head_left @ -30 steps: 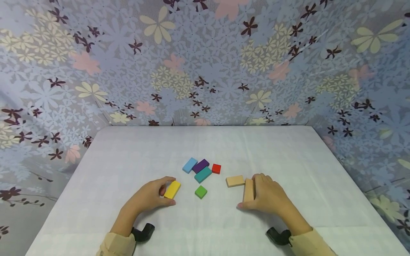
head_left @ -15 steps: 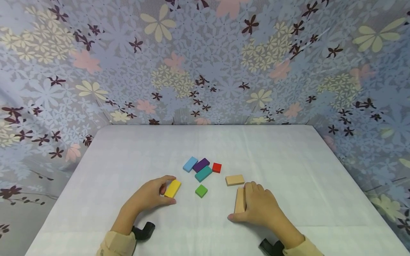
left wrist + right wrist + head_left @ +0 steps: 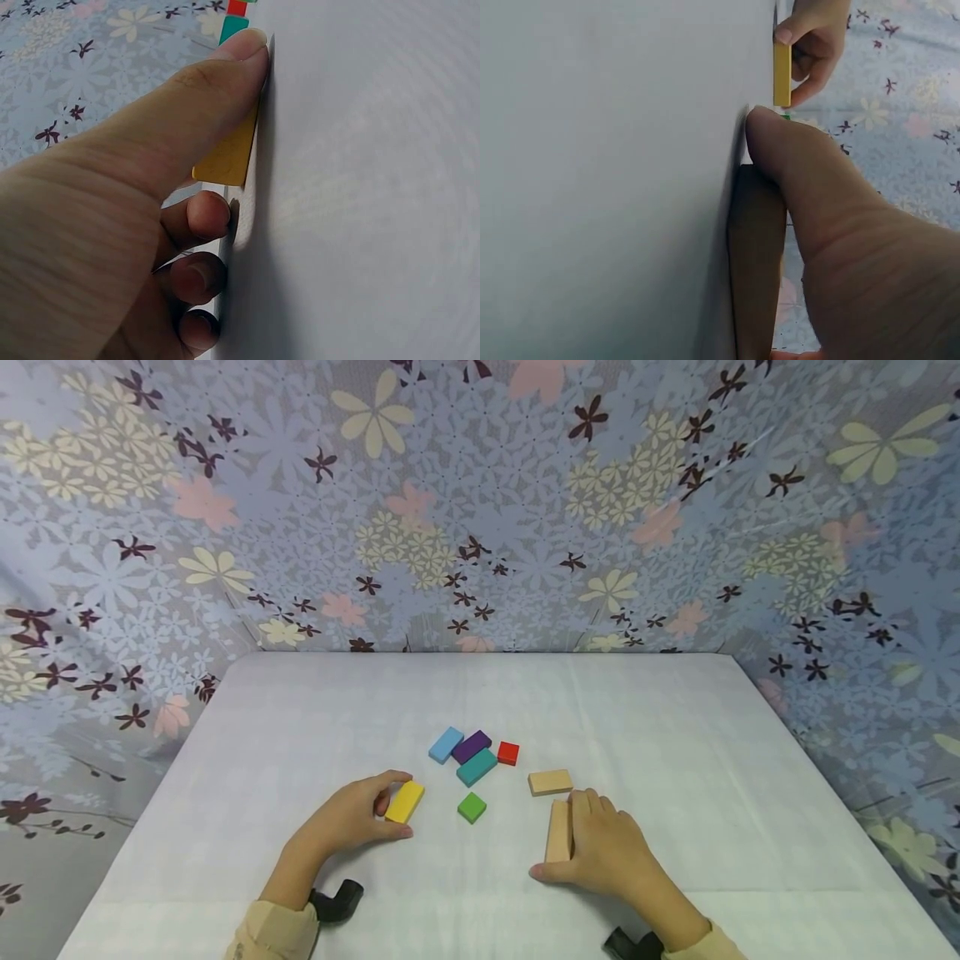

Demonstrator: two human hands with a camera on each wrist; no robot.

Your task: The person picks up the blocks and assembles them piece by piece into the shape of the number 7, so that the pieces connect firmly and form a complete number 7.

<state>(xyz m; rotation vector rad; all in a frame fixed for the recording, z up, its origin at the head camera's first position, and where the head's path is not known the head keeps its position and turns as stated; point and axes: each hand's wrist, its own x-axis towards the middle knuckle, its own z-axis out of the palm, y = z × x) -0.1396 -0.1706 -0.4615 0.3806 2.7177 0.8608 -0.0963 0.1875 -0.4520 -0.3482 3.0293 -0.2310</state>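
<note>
My left hand (image 3: 348, 817) pinches a yellow block (image 3: 405, 802) by its ends, thumb at the near end and a fingertip at the far one. In the left wrist view the thumb (image 3: 217, 97) covers part of that block, and the other fingers curl beneath. On the right, my right hand (image 3: 609, 850) grips a plain wooden block (image 3: 558, 833) lengthwise, its thumb at the near end. The right wrist view shows the same wooden block (image 3: 757, 259) along the white surface. A second plain wooden block (image 3: 550, 782) lies just beyond the right fingertips.
Between the hands lies a green block (image 3: 472, 807). Farther back, a light blue block (image 3: 446, 745), a purple block (image 3: 472, 747) and a teal block (image 3: 477, 767) cluster together, with a small red block (image 3: 507, 753) beside them. Flowered cloth (image 3: 480, 527) rises behind the white table (image 3: 337, 693).
My right hand has drawn its wooden block left and toward me, away from the second wooden block, slowing in the last half second. The left hand stays put with the yellow block.
</note>
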